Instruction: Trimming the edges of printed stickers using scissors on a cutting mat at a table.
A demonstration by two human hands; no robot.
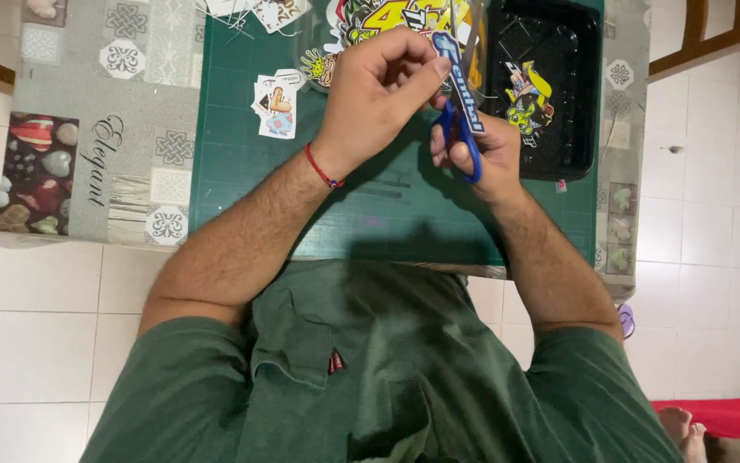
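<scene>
My left hand (378, 90) pinches a narrow blue and white sticker strip (464, 94) and holds it up above the green cutting mat (241, 171). My right hand (490, 154) grips blue-handled scissors (462, 141), whose blades sit against the strip. A red thread bracelet circles my left wrist. Behind my hands lies a large colourful sticker sheet (370, 21), partly hidden by my fingers.
A black plastic tray (571, 94) at the right holds a cut yellow sticker (528, 99). Small cut stickers (277, 103) lie on the mat at the left, paper scraps (250, 13) farther back. A patterned tablecloth (112, 129) covers the small table; tiled floor surrounds it.
</scene>
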